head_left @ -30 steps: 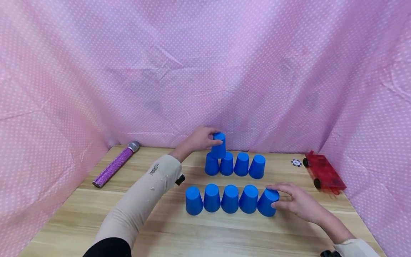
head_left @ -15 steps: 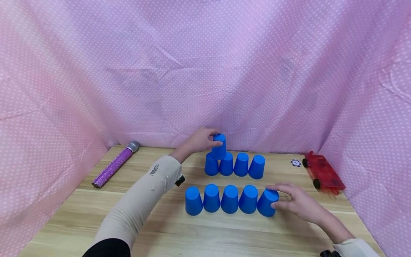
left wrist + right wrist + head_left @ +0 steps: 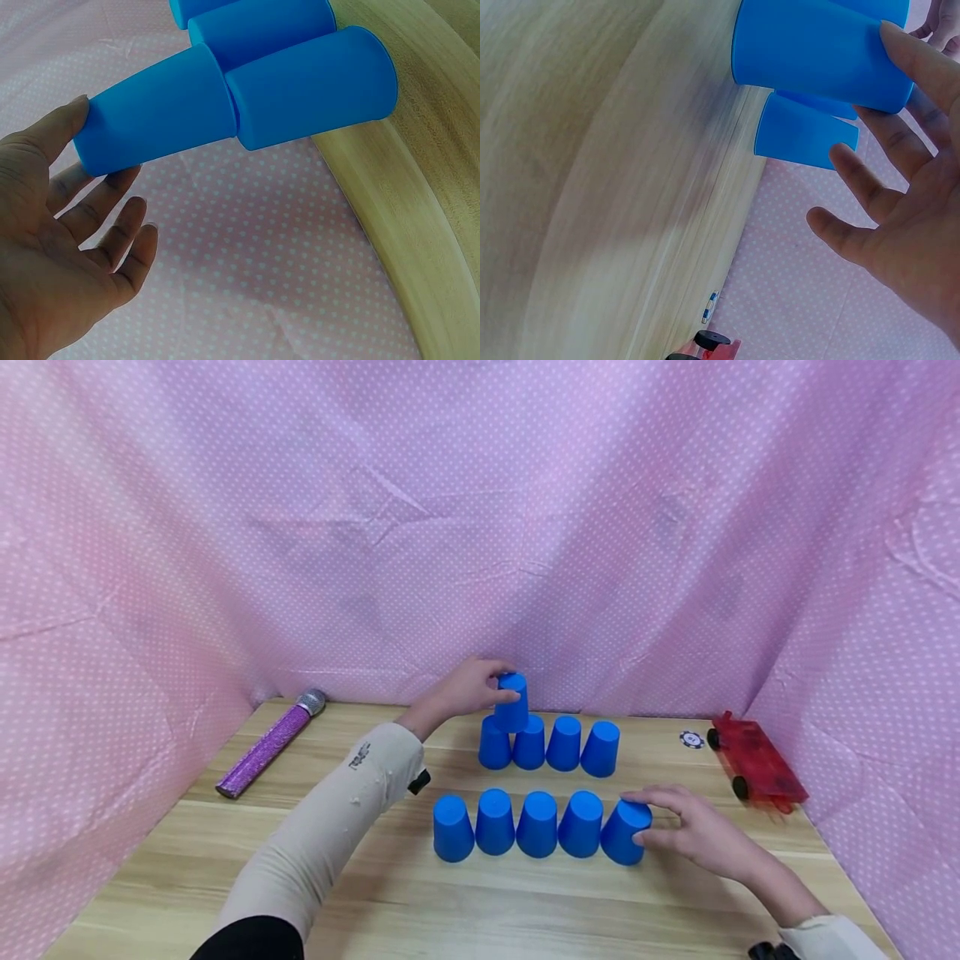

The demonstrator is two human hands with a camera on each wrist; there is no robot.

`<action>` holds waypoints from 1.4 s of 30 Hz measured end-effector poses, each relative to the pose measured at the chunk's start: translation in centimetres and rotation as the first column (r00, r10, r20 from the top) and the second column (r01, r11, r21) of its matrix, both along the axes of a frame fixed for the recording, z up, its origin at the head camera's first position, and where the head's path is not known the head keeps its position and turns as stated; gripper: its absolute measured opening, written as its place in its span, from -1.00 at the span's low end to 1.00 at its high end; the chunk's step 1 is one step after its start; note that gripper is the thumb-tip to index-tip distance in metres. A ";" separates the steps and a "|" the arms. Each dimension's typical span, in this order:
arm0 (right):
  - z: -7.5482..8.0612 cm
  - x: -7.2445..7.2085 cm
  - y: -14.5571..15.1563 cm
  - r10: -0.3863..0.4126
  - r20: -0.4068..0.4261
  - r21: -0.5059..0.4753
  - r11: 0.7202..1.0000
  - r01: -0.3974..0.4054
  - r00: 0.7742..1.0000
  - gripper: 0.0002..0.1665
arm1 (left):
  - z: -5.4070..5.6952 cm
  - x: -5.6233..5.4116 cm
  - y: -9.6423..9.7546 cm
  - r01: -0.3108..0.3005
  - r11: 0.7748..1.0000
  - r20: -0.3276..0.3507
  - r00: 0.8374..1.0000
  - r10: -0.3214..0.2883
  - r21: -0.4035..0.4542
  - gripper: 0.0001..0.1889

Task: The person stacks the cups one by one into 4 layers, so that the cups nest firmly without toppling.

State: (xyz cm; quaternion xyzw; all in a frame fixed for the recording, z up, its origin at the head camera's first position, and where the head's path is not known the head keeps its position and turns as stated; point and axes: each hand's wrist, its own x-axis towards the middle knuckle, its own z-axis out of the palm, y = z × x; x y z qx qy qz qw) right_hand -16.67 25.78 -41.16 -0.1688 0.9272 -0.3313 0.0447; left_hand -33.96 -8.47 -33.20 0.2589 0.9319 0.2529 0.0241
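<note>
My left hand [image 3: 472,685] pinches an upside-down blue cup [image 3: 512,706] between thumb and fingers near its base. That cup sits on top of the two leftmost cups of the back row, bridging them; the left wrist view shows its rim against a lower cup [image 3: 315,86]. At the front row's right end, my right hand [image 3: 701,831] holds another upturned blue cup [image 3: 626,833] by thumb and fingertips. This cup stands on the table beside the other front-row cups [image 3: 537,825]. In the right wrist view its side [image 3: 817,56] shows plainly, with the thumb on it.
The back row ends at the right with a blue cup [image 3: 600,750]. A purple glittery microphone [image 3: 270,743] lies at the left. A poker chip [image 3: 692,740] and a red toy car [image 3: 759,764] are at the right. Pink dotted cloth [image 3: 480,527] surrounds the wooden table [image 3: 525,910].
</note>
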 end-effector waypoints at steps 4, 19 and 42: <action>-0.1 0.0 -0.1 0.007 -0.012 0.000 1.000 -0.007 1.000 -0.35 | 0.0 0.0 -0.2 -0.005 1.000 0.004 1.000 0.005 -0.003 -0.38; 0.0 0.0 0.0 0.021 -0.021 -0.010 1.000 -0.021 1.000 -0.36 | 2.9 3.0 -3.6 0.074 0.975 -0.245 0.969 -0.021 0.211 -0.44; -0.1 -0.2 -0.1 0.032 -0.119 0.019 0.999 -0.030 0.992 -0.40 | -5.7 13.8 -10.0 0.057 0.998 0.178 0.982 -0.055 -0.008 -0.34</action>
